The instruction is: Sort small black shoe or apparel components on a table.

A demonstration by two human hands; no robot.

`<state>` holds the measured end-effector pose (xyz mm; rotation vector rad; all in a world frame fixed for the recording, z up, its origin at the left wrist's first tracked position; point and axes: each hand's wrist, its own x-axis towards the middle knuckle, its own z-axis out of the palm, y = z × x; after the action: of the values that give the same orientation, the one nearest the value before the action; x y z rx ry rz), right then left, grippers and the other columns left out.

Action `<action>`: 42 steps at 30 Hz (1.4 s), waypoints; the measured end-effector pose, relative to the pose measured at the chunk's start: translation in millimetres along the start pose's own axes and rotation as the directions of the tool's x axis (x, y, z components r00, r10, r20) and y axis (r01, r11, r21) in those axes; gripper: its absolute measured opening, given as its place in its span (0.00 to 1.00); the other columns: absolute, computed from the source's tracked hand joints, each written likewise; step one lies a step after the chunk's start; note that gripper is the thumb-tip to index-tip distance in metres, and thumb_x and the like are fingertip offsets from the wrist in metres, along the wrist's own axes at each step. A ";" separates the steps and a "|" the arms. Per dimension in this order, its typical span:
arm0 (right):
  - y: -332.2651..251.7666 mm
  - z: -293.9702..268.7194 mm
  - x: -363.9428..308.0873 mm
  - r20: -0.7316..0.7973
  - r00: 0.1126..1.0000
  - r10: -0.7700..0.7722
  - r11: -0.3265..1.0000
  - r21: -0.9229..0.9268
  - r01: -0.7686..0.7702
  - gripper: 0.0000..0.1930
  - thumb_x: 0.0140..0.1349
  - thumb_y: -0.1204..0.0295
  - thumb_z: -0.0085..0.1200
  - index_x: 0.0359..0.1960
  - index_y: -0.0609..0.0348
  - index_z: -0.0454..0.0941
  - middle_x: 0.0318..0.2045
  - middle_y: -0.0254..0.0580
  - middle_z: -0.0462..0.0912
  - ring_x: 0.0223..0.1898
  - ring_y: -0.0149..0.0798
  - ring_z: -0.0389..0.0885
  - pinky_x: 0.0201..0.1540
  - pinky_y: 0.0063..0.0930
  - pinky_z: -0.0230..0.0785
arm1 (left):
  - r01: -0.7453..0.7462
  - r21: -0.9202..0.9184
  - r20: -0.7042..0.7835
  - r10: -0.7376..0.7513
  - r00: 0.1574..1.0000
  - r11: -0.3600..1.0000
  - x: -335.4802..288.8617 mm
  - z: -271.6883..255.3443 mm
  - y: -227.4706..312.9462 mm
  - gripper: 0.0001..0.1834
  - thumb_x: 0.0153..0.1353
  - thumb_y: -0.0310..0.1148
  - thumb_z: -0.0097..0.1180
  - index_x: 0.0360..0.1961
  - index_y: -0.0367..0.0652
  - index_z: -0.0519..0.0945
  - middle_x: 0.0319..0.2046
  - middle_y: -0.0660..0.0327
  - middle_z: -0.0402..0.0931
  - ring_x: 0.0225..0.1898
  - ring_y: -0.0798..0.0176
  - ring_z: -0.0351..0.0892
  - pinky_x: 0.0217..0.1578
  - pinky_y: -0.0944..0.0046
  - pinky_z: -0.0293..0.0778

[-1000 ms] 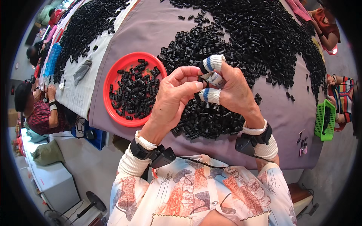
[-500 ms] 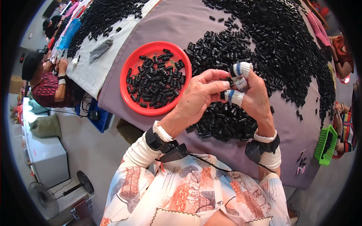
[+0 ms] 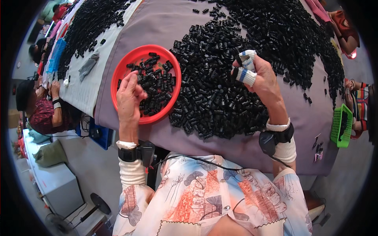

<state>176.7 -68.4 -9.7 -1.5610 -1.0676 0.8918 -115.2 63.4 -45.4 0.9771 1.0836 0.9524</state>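
Note:
My left hand (image 3: 131, 98) is over the left side of a round red basin (image 3: 177, 84). Its fingers point away from me, a little bent, and no piece shows in them. Small black barrel-shaped plastic pieces (image 3: 151, 84) lie in the basin. My right hand (image 3: 263, 80) hovers above the right part of a big heap of the same black pieces (image 3: 208, 78). White knitted finger sleeves (image 3: 246, 76) with blue stripes and dark ends cover its thumb and forefinger. Those two tips stand apart with nothing visible between them; the other fingers are partly hidden.
More black pieces (image 3: 283, 35) spread across the mauve cloth (image 3: 220, 151). A green basket (image 3: 338, 126) sits at the right edge. At the left, a co-worker (image 3: 41, 104) works at a white-covered table (image 3: 84, 92) with a blue basket (image 3: 57, 55). A cable (image 3: 197, 158) runs between my wrist straps.
My hands were together over the heap, fingertips meeting around something small. The left hand has moved left to the basin; the right stays above the heap. The view has shifted slightly.

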 end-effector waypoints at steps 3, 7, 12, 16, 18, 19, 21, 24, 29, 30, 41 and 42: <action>2.5 -8.4 -4.2 0.000 0.997 0.080 0.996 0.038 -0.080 0.11 0.52 0.69 0.58 0.35 0.60 0.75 0.22 0.27 0.73 0.17 0.19 0.65 0.16 0.13 0.57 | -0.038 0.122 0.007 0.037 0.999 0.992 -7.8 5.6 -3.4 0.15 0.60 0.37 0.52 0.44 0.40 0.73 0.18 0.71 0.66 0.19 0.78 0.65 0.21 0.76 0.66; 9.8 -10.9 -6.0 0.000 0.997 0.078 0.995 0.062 -0.078 0.10 0.53 0.68 0.57 0.34 0.57 0.75 0.20 0.26 0.73 0.14 0.16 0.62 0.13 0.11 0.52 | -0.132 0.375 0.264 0.031 0.964 0.918 -25.8 61.3 -11.3 0.08 0.57 0.31 0.56 0.36 0.39 0.79 0.25 0.69 0.74 0.26 0.80 0.68 0.24 0.79 0.64; 12.5 -12.3 -8.4 0.044 0.995 0.095 0.995 0.020 -0.096 0.12 0.51 0.70 0.58 0.35 0.59 0.75 0.21 0.26 0.71 0.16 0.19 0.64 0.16 0.15 0.56 | -0.590 0.531 0.549 0.283 0.786 0.609 -21.4 112.8 -33.7 0.10 0.51 0.28 0.59 0.35 0.37 0.78 0.25 0.63 0.72 0.23 0.71 0.70 0.25 0.70 0.66; 14.6 -17.8 -12.7 0.029 0.992 0.124 0.992 -0.010 -0.124 0.11 0.51 0.69 0.59 0.35 0.59 0.75 0.20 0.27 0.72 0.16 0.19 0.63 0.17 0.16 0.56 | -0.721 0.616 0.633 0.345 0.693 0.316 -14.0 131.7 -48.5 0.10 0.49 0.27 0.58 0.34 0.37 0.77 0.25 0.58 0.69 0.23 0.63 0.71 0.24 0.66 0.67; 18.2 -18.1 -12.4 0.046 0.991 0.128 0.992 -0.001 -0.128 0.11 0.51 0.69 0.59 0.35 0.59 0.75 0.21 0.27 0.72 0.16 0.19 0.64 0.17 0.16 0.55 | -0.733 0.628 0.638 0.367 0.677 0.261 -10.4 134.6 -52.8 0.09 0.49 0.27 0.58 0.33 0.37 0.77 0.25 0.57 0.68 0.22 0.59 0.70 0.24 0.63 0.67; 17.6 -20.0 -12.3 0.059 0.986 0.157 0.988 -0.004 -0.157 0.11 0.51 0.69 0.59 0.34 0.59 0.75 0.21 0.27 0.72 0.18 0.19 0.64 0.18 0.17 0.56 | -0.739 0.621 0.645 0.365 0.671 0.261 -8.8 137.0 -54.4 0.09 0.49 0.27 0.58 0.33 0.37 0.77 0.25 0.57 0.68 0.22 0.59 0.70 0.24 0.63 0.67; 21.3 -20.9 -11.3 0.053 0.989 0.136 0.991 0.010 -0.136 0.11 0.51 0.69 0.59 0.34 0.59 0.75 0.21 0.27 0.72 0.19 0.19 0.63 0.20 0.17 0.57 | -0.735 0.623 0.647 0.353 0.676 0.268 -7.1 139.5 -56.3 0.09 0.50 0.27 0.58 0.33 0.36 0.77 0.26 0.59 0.69 0.22 0.63 0.72 0.25 0.66 0.69; 15.9 -17.4 -10.5 0.059 0.995 0.075 0.997 0.025 -0.077 0.11 0.51 0.70 0.59 0.35 0.59 0.76 0.22 0.26 0.72 0.22 0.20 0.63 0.24 0.18 0.58 | -0.625 0.527 0.578 0.296 0.760 0.576 -5.1 135.5 -50.3 0.07 0.51 0.27 0.58 0.32 0.36 0.77 0.26 0.62 0.72 0.24 0.70 0.73 0.26 0.71 0.70; 7.2 -9.7 -6.0 0.075 0.996 0.038 0.998 0.046 -0.042 0.13 0.51 0.70 0.59 0.37 0.62 0.76 0.25 0.29 0.76 0.26 0.21 0.68 0.29 0.18 0.63 | -0.257 0.349 0.526 0.039 0.850 0.901 -16.2 132.2 -11.3 0.07 0.54 0.28 0.56 0.33 0.36 0.77 0.27 0.66 0.76 0.26 0.78 0.73 0.28 0.75 0.70; 5.0 -6.6 -4.7 0.084 0.996 -0.008 0.998 0.070 0.002 0.13 0.51 0.70 0.59 0.37 0.62 0.76 0.25 0.30 0.76 0.26 0.22 0.69 0.29 0.18 0.63 | -0.267 0.320 0.556 0.048 0.830 0.909 -21.7 132.6 -1.8 0.07 0.55 0.27 0.56 0.34 0.36 0.77 0.28 0.67 0.76 0.27 0.78 0.73 0.29 0.77 0.70; -21.5 13.5 -11.3 0.111 0.985 -0.134 0.988 0.096 0.124 0.10 0.51 0.75 0.59 0.35 0.62 0.75 0.28 0.30 0.78 0.29 0.20 0.72 0.32 0.15 0.66 | -0.049 -0.055 0.575 0.072 0.815 0.997 -32.4 122.3 16.7 0.09 0.55 0.23 0.56 0.38 0.34 0.76 0.31 0.63 0.77 0.31 0.74 0.76 0.35 0.75 0.74; -20.9 15.3 -11.6 0.116 0.984 -0.135 0.988 0.090 0.125 0.10 0.51 0.75 0.59 0.35 0.62 0.75 0.28 0.30 0.78 0.29 0.20 0.72 0.32 0.15 0.66 | 0.024 -0.153 0.578 0.070 0.813 0.988 -32.3 122.1 14.6 0.10 0.55 0.24 0.55 0.40 0.34 0.75 0.32 0.61 0.77 0.31 0.73 0.77 0.35 0.73 0.75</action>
<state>154.5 -72.2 7.7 -1.3670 -1.1899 0.9389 -4.8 18.1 -1.5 1.0599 0.4693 0.6687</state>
